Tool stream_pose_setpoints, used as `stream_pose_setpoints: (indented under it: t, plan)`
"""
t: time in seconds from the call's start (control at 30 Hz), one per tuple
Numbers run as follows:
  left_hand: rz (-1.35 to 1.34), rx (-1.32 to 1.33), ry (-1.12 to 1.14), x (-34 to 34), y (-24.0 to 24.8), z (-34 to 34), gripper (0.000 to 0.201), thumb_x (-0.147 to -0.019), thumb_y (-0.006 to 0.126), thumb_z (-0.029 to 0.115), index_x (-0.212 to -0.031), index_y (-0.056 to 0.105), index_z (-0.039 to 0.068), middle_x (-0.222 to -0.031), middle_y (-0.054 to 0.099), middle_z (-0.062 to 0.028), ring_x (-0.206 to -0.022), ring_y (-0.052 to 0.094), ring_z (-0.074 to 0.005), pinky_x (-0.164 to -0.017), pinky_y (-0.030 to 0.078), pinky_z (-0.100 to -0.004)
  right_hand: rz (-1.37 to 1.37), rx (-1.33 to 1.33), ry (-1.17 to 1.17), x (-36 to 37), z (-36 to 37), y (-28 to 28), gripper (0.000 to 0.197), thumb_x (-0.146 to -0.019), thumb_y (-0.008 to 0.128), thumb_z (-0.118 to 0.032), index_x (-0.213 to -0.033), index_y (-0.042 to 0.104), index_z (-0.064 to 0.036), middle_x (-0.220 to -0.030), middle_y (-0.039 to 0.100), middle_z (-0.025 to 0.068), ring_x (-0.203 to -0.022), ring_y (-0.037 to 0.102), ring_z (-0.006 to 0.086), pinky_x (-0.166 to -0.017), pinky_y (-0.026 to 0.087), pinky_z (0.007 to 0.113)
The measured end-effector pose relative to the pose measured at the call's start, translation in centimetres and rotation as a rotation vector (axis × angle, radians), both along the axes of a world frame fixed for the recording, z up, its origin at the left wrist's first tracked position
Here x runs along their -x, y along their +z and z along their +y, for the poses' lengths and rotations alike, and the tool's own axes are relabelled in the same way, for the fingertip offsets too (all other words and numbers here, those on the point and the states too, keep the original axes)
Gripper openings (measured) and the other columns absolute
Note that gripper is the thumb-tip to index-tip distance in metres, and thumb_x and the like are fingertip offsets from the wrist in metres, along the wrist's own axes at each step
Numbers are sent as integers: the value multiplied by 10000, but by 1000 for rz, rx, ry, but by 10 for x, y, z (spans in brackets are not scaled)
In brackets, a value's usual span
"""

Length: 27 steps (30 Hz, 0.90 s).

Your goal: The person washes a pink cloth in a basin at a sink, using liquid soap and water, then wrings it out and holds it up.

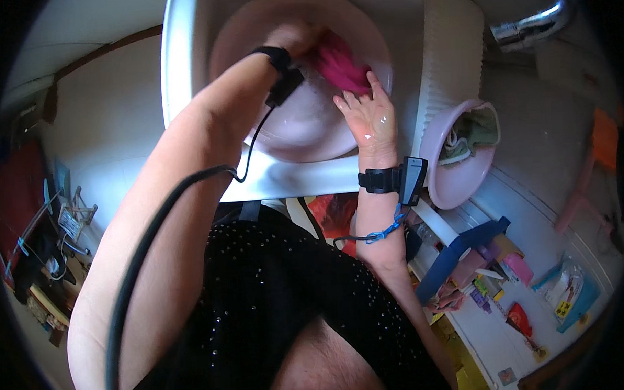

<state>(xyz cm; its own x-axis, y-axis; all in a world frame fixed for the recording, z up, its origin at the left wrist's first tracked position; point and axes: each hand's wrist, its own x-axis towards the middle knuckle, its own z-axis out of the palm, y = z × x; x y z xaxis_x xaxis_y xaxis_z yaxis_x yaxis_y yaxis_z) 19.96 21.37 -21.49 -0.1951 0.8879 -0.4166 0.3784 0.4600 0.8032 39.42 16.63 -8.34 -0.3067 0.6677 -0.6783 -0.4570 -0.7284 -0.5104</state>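
A bright magenta cloth [340, 65] stretches across the upper part of a pale pink basin [234, 33], which has some water in it. My left hand [296, 39], a little blurred, grips the cloth's upper left end. Below the cloth's lower right end, my right hand [370, 119] is palm up and wet, with its fingers stretched out. Its fingertips are at the edge of the cloth, and nothing lies in the palm. Black straps with small dark devices sit on both wrists, and a black cable runs from the left one along my left arm.
The pink basin sits in a white sink [172, 76]. At the right, a second pink basin [456, 179] holds a green cloth [476, 135]. Beyond it are a metal pipe [533, 28], a blue stand [465, 241] and a white surface crowded with small packages. Assorted items line the left wall.
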Motion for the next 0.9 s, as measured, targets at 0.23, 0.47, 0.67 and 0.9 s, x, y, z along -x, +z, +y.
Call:
stream_pose_setpoints:
  t: [0.23, 0.47, 0.67, 0.9]
  plan:
    - [294, 198, -579, -63, 3, -30, 310, -798, 470, 180, -1052, 627, 95, -1106, 592, -139, -1012, 576, -284, -841, 467, -387, 13, 275, -154, -25, -19, -25, 671, -830, 555, -294, -1364, 185, -124, -1455, 29, 199, -1349, 9, 365, -1051, 58, 552]
    - [159, 192, -363, -2, 3, -35, 307, -706, 540, 29, -995, 641, 60, -923, 647, -143, -833, 622, -253, -709, 495, -349, -85, 335, -45, 0, -25, -27, 665, -846, 525, -322, -1367, 169, -109, -1448, 87, 198, -1340, 65, 370, -1042, 72, 567]
    - [-561, -75, -308, -77, 113, -93, 171, -687, 599, 25, -858, 600, 39, -721, 614, -36, -688, 564, -133, -660, 477, -291, -136, 153, 70, -18, -3, -81, 451, -910, 415, -350, -1250, 421, -54, -1264, 435, 135, -1148, 423, 284, -956, 371, 424]
    - [-211, -200, -287, -83, 199, -106, 113, -651, 598, 134, -681, 546, 37, -640, 563, -175, -636, 587, -329, -575, 456, -395, -42, -212, 194, -1, -11, -12, 421, -896, 470, -312, -1229, 440, -55, -1168, 502, 106, -1060, 494, 237, -942, 394, 350]
